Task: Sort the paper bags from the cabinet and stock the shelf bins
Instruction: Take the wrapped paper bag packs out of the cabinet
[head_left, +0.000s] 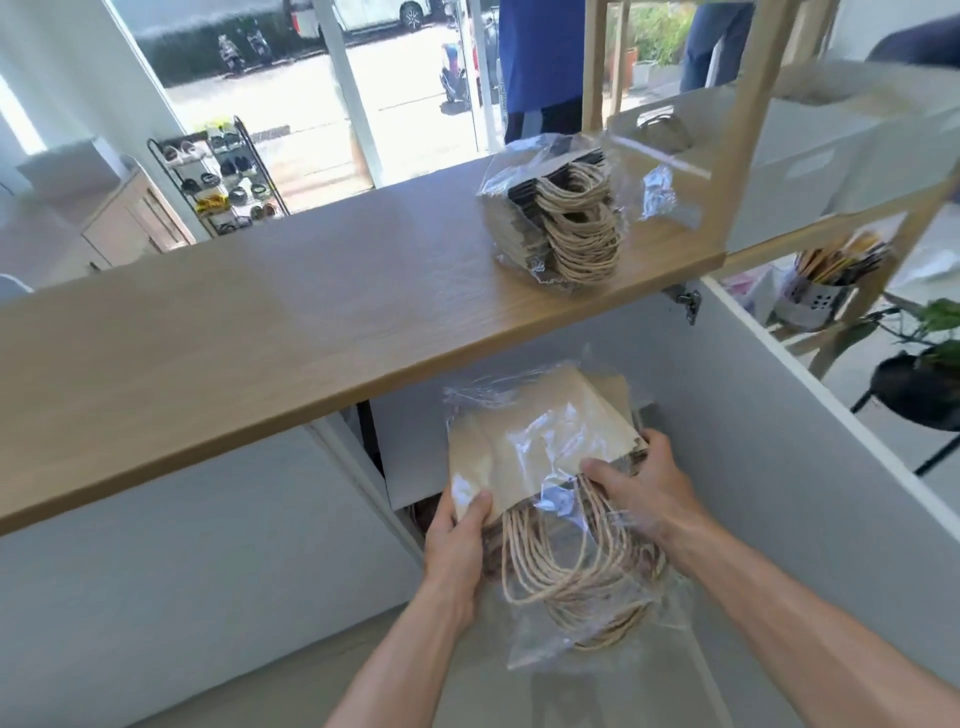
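While a second wrapped bundle (558, 218) lies on the counter (260, 312) at upper right, the left hand (457, 551) and right hand (644, 493) grip a plastic-wrapped pack of paper bags (545, 457) at lower centre, fingers curled round its edges.

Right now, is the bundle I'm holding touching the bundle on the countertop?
Apart. The head view shows the held bundle below the countertop edge, gripped by the left hand and right hand; the other bundle lies on top, bare wood between them.

A long wooden worktop (260, 332) carries one clear plastic pack of paper bags (556, 218) with twine handles, lying near its right end beside the shelf frame (748, 130).
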